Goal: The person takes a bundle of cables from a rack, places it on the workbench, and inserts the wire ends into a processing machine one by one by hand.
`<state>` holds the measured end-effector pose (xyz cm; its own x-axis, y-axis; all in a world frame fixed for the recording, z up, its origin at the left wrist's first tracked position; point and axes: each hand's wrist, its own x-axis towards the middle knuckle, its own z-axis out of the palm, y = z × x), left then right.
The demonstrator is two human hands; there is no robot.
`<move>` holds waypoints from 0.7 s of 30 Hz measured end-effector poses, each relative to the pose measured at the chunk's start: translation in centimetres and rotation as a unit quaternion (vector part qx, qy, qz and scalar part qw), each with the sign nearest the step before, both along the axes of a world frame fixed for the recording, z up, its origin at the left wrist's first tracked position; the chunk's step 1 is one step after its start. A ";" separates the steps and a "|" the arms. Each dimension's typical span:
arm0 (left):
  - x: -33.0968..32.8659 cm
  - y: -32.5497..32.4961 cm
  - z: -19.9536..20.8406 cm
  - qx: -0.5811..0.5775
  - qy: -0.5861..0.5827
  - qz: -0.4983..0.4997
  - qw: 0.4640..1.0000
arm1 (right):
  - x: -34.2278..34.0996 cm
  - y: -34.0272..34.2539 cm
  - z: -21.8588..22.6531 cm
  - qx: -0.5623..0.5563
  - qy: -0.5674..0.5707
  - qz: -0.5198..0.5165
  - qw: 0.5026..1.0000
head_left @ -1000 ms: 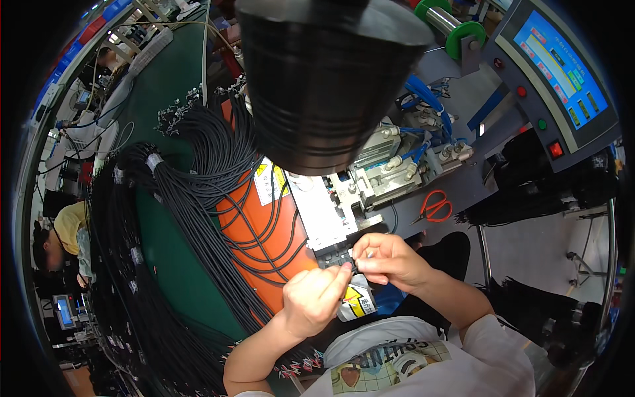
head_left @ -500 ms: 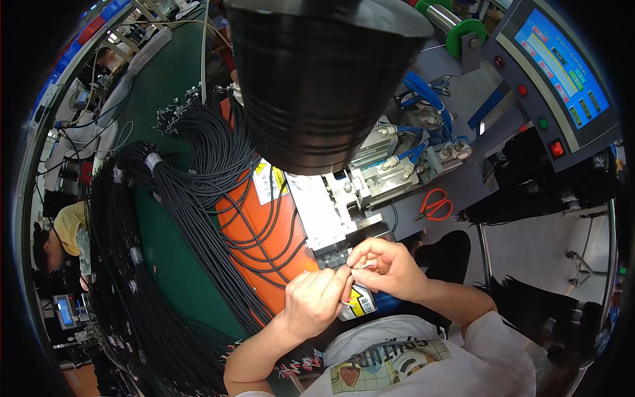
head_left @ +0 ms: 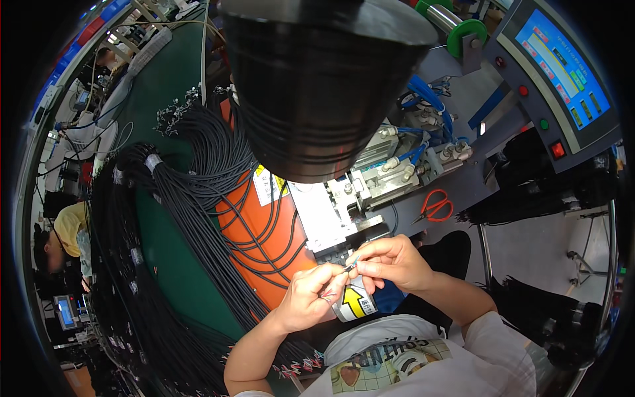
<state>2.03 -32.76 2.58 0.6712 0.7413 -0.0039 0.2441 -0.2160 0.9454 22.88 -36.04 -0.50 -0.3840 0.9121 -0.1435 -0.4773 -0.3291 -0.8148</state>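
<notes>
In front of my torso, my left hand (head_left: 311, 298) is closed in a pinch on the end of a black cable (head_left: 348, 268). Thin coloured wires (head_left: 356, 261) come out of that end, and the fingertips of my right hand (head_left: 395, 264) are pressed together on them. Reddish wire tips (head_left: 327, 295) show by the left palm; which cable they belong to is hidden. Both hands are just on the near side of a metal clamping fixture (head_left: 331, 225), above a white label with a yellow arrow (head_left: 355, 302).
A wide black cylinder (head_left: 317, 92) hangs over the fixture. Red-handled scissors (head_left: 436, 205) lie to the right, below a touch-screen panel (head_left: 562, 66). Bundled black cables (head_left: 192, 218) cover the green table (head_left: 159, 245) and orange board (head_left: 297, 261) at left. A person (head_left: 69, 228) is at far left.
My fingertips have drawn slightly apart, so the cable end and its coloured wires now show between them. The left hand has turned a little, and more of the yellow arrow is visible.
</notes>
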 end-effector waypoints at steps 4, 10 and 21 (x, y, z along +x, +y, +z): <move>-0.4 0.4 -0.1 -0.039 0.005 -0.028 0.999 | 0.2 0.4 0.3 -0.012 -0.041 0.001 0.999; 0.9 -0.7 -0.7 0.129 0.071 0.025 0.989 | -0.4 0.6 0.5 0.246 -0.311 -0.096 0.913; 1.0 -1.0 0.0 0.358 0.223 0.005 0.907 | -0.7 0.6 -0.4 0.360 -0.549 -0.126 0.744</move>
<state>2.99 -33.72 2.58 0.7139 0.6676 0.2113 0.5733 -0.7305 0.3710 22.19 -35.47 -0.95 -0.1999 0.9271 0.3170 0.6325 0.3692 -0.6809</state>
